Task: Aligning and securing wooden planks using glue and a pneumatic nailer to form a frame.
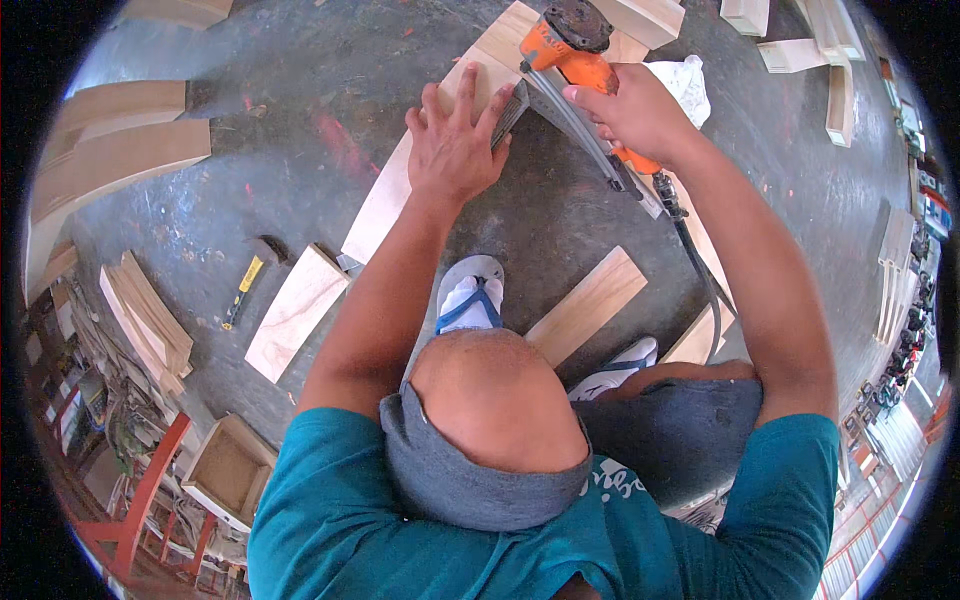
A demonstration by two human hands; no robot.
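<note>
My right hand point(645, 115) is wrapped round the handle of an orange pneumatic nail gun point(588, 70). Its long grey magazine slants down toward me, and a black air hose point(690, 240) runs from the handle's end. My left hand point(455, 150) lies with fingers spread on a long pale wooden board point(385, 210), which slants away from me. Beside its thumb and index finger is a dark grey ridged piece point(511, 112), partly hidden; I cannot tell exactly what it is. The gun's head is above the far part of the woodwork, and whether its tip touches wood is hidden.
A hammer point(245, 285) with a yellow and black handle lies at left, near a short wooden block point(297, 312). Another plank point(587, 305) lies between my feet. Stacked boards point(130, 160) stand far left, more wooden pieces point(840, 60) far right. A wooden box point(228, 470) sits lower left.
</note>
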